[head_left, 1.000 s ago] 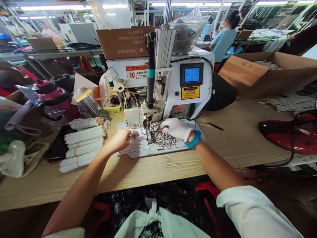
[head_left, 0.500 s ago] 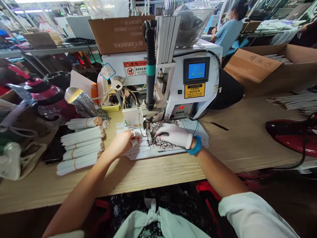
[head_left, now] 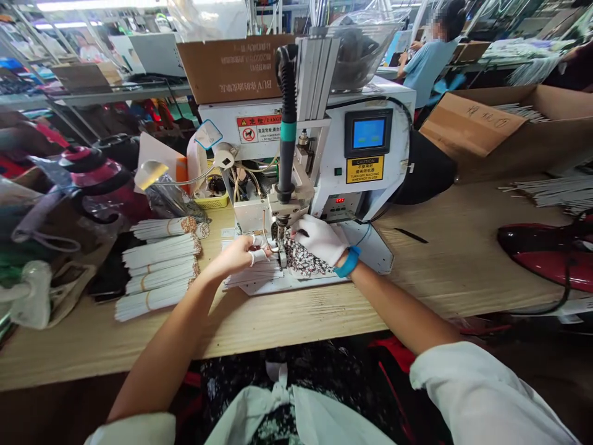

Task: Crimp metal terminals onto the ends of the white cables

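Note:
A white machine [head_left: 334, 139] stands on the wooden table, its metal working head coming down between my hands. My left hand [head_left: 241, 254], with white covers on some fingertips, is pinched at the left side of the head; what it holds is too small to make out. Beneath it lie thin white strips [head_left: 252, 277] on the machine's base. My right hand [head_left: 320, 240], in a white glove with a blue wristband, is closed beside the head, above a pile of small dark-and-white pieces [head_left: 306, 262]. Its fingertips are partly hidden.
Banded bundles of white strips [head_left: 162, 262] lie at the left, near a yellow basket [head_left: 210, 199]. A dark thin tool [head_left: 411, 235] and a red iron-like object [head_left: 546, 256] are at the right. Behind stand an open carton [head_left: 500, 136] and a person [head_left: 426, 65] in light blue.
My right hand has moved left and up, closer to the working head. My left hand has shifted right toward it. The view has shifted slightly.

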`<state>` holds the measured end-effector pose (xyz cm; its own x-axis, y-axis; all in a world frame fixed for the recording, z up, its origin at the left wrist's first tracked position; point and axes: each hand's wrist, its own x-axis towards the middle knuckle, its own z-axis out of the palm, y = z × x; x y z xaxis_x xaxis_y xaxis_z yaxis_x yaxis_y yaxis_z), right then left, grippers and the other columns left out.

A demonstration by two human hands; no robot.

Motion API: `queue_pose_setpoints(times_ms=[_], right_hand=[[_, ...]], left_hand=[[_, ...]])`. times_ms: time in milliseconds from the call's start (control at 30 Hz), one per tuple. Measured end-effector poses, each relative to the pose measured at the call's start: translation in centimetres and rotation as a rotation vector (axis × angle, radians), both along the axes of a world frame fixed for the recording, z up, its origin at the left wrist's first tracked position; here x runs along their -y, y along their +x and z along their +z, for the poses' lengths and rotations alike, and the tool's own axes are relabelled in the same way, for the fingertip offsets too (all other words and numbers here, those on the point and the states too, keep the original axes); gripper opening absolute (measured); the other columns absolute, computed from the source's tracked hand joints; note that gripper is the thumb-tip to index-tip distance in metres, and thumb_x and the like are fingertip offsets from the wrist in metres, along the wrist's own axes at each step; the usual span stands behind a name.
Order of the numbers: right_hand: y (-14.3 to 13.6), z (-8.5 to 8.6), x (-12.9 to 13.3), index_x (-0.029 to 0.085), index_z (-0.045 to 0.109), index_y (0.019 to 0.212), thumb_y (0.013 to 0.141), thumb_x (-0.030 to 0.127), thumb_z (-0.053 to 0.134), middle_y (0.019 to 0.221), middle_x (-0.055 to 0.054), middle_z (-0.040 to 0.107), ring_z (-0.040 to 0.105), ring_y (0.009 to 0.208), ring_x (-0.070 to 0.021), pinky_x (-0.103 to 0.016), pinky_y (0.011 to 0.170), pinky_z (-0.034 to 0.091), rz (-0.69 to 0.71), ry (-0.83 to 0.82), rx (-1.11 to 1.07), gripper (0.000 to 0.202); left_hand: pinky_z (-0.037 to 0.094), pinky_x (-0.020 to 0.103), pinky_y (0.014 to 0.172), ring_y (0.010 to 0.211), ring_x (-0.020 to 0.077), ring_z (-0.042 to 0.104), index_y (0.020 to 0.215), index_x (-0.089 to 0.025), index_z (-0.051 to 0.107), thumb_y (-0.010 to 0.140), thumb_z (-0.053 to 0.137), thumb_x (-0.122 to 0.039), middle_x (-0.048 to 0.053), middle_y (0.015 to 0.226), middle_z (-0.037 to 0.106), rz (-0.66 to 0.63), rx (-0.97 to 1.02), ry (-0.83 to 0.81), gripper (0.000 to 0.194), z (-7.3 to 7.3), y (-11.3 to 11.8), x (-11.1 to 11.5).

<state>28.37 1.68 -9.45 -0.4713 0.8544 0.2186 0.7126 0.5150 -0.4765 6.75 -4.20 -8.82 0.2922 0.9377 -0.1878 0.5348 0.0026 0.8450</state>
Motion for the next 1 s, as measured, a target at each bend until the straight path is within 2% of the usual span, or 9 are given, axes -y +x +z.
queue_pose_setpoints(times_ms=[67,167,233,333,467,533,700,800,1000], right_hand=[[0.6,0.3,0.1,0.016,0.066,0.082,0.083,0.021,0.056,0.078,-0.004,0.068,0.064,0.073,-0.0173,-0.027,0.065,0.048,-0.013,-0.135,-0.174,0.01],[1.5,0.5,0.5,0.015,0.065,0.083,0.078,0.029,0.062,0.058,0.002,0.059,0.055,0.049,-0.0119,-0.023,0.045,0.043,0.011,-0.452,-0.425,0.015],[1.6,0.5,0.8,0.013,0.067,0.082,0.071,0.034,0.069,0.059,0.002,0.06,0.055,0.047,-0.0109,-0.023,0.044,0.044,0.062,-0.597,-0.535,0.023],[1.3,0.2,1.1,0.011,0.068,0.082,0.062,0.038,0.08,0.067,-0.001,0.065,0.061,0.051,-0.0115,-0.024,0.046,0.049,0.12,-0.728,-0.625,0.035],[0.8,-0.2,1.1,0.012,0.062,0.067,0.062,0.046,0.082,0.053,0.001,0.059,0.06,0.042,-0.0117,-0.019,0.037,0.044,0.091,-0.741,-0.593,0.039],[0.5,-0.3,1.2,0.013,0.059,0.063,0.065,0.042,0.082,0.049,0.002,0.057,0.059,0.04,-0.0113,-0.018,0.035,0.044,0.072,-0.756,-0.609,0.037],[-0.6,-0.2,1.7,0.013,0.062,0.078,0.065,0.015,0.076,0.061,0.001,0.064,0.06,0.043,-0.0104,-0.02,0.038,0.052,0.044,-0.917,-0.813,0.02],[-1.1,-0.3,1.9,0.014,0.058,0.083,0.069,0.011,0.068,0.056,0.005,0.061,0.055,0.037,-0.0077,-0.016,0.032,0.045,0.047,-0.953,-0.776,0.017],[-1.5,-0.2,2.1,0.016,0.055,0.084,0.076,0.007,0.061,0.05,0.009,0.052,0.046,0.032,-0.0045,-0.012,0.025,0.033,0.033,-0.919,-0.657,0.014]], left_hand=[[0.027,0.023,0.05,0.052,0.0098,0.034,0.069,-0.016,0.059,0.065,0.064,-0.053,-0.004,0.057,0.046,0.001,0.039,-0.037,0.038,-0.3,0.3,-0.2],[0.027,0.023,0.051,0.053,0.0094,0.035,0.069,-0.015,0.061,0.066,0.065,-0.05,-0.003,0.059,0.05,-0.001,0.08,-0.021,0.036,-0.9,0.5,-0.3],[0.029,0.023,0.053,0.055,0.0101,0.039,0.068,-0.015,0.061,0.068,0.065,-0.049,-0.003,0.06,0.052,0.009,0.094,0.005,0.034,-1.2,0.5,-0.3],[0.033,0.023,0.054,0.057,0.0117,0.043,0.066,-0.016,0.06,0.071,0.064,-0.048,-0.002,0.059,0.052,0.018,0.103,0.032,0.033,-1.6,0.3,-0.2],[0.033,0.023,0.054,0.058,0.012,0.043,0.062,-0.016,0.056,0.072,0.062,-0.052,-0.002,0.059,0.05,0.002,0.099,0.027,0.037,-1.7,0.3,-0.3],[0.031,0.023,0.053,0.056,0.011,0.039,0.059,-0.017,0.052,0.072,0.061,-0.053,-0.002,0.058,0.047,-0.006,0.091,0.014,0.04,-1.5,0.4,-0.3],[0.026,0.023,0.052,0.056,0.0098,0.033,0.06,-0.018,0.048,0.068,0.06,-0.057,-0.003,0.057,0.041,0.023,0.108,-0.008,0.042,-1.3,0.5,-0.3],[0.027,0.023,0.052,0.055,0.0098,0.034,0.06,-0.017,0.05,0.067,0.06,-0.054,-0.003,0.057,0.043,0.029,0.085,-0.013,0.039,-1.6,0.4,-0.4],[0.035,0.023,0.054,0.057,0.0112,0.043,0.064,-0.016,0.058,0.07,0.059,-0.04,-0.003,0.058,0.05,0.01,0.066,0.033,0.025,-2.2,0.1,-0.8]])
